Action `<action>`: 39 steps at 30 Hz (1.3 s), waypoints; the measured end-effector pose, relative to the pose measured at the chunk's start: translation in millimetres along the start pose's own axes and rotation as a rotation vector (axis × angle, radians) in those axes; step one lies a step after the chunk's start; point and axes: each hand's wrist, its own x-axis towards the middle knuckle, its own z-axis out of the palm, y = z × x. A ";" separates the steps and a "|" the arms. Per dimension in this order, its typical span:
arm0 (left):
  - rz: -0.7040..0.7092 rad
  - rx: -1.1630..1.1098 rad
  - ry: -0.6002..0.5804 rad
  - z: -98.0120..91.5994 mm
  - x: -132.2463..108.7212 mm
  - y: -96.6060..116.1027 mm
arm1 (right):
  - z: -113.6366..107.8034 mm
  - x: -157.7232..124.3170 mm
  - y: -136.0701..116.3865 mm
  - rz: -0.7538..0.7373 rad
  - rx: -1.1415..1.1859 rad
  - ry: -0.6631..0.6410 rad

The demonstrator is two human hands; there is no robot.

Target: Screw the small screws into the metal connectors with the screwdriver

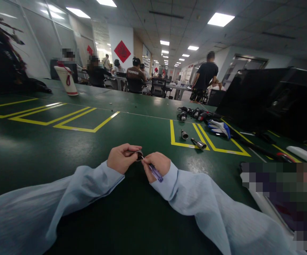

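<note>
On the green table (143, 127) we see a black case (262, 99) at far right, then a blue-and-white glove (218, 128) and a metal cylinder (184, 134) beyond our hands. Our left hand (121, 158) pinches a small metal ring (139, 155) at centre. Our right hand (157, 164) grips a purple-handled tool (155, 173), its tip touching the ring.

Workshop hall, seen beyond a dark green matte table top (143, 131).
A red diamond-shaped paper sign (122, 51) is fixed to a white pillar (116, 35). Right of the sign, rectangular white light panels (221, 19) are set in a grey tiled ceiling (249, 35). Left of it, glazed grey partition walls (42, 39) are seen. Below it, yellow taped outlines (75, 117) are laid on the table.
</note>
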 end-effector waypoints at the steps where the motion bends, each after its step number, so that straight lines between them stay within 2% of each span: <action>1: 0.001 0.001 0.000 0.1 -0.1 0.0 | 0.1 0.0 0.2 -0.006 -0.004 0.002; 9: 0.004 0.018 -0.009 -0.9 0.8 0.2 | 5.2 -1.2 2.5 -0.002 -0.007 0.037; 14: 0.007 0.036 -0.027 -0.4 1.9 1.1 | 8.6 -3.4 3.7 0.047 -0.019 -0.007; 17: 0.006 0.020 -0.020 -0.2 3.4 0.2 | 6.3 -1.9 1.7 0.122 -0.016 -0.058; 20: 0.015 0.001 -0.014 -0.6 9.4 -3.5 | 1.3 1.3 -3.0 0.300 0.041 -0.093; 23: 0.031 0.028 0.022 -0.1 23.2 -9.8 | -0.2 3.9 -4.9 0.482 0.126 -0.081; 28: 0.080 0.095 0.049 6.3 61.6 -24.3 | 9.5 3.1 8.4 0.598 0.240 0.005; 32: 0.181 0.222 0.116 4.4 95.9 -35.2 | 18.3 -0.5 25.2 0.779 0.340 0.037; 35: 0.196 0.289 0.166 -11.0 117.1 -40.4 | 19.7 -1.7 40.5 0.873 0.363 0.072; 39: 0.174 0.358 0.234 -45.6 135.6 -42.5 | 4.4 2.2 72.3 0.758 0.184 0.108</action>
